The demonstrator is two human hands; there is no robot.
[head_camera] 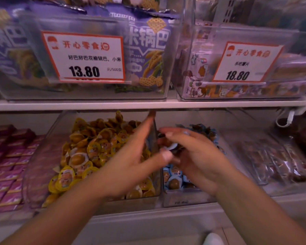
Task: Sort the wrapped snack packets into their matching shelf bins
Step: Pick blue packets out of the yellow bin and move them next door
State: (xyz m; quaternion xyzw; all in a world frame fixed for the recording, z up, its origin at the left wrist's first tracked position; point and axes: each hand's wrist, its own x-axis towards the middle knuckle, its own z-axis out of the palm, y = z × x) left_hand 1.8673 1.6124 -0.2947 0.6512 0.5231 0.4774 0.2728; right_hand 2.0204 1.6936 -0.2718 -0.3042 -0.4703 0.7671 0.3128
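Packet: blue-wrapped snack packet [171, 146] pinched in my right hand [193, 156], directly above the blue bin [182, 197].
Left hand [131, 161]: fingers spread, holding nothing, over the yellow bin [42, 170].
Nearer hand: I judge right.

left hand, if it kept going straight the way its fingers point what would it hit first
The left hand points up and away, over the bin of yellow packets. Going straight on, its fingertips would probably meet the clear divider wall or the underside of the white shelf just beyond. Depth is unclear here.
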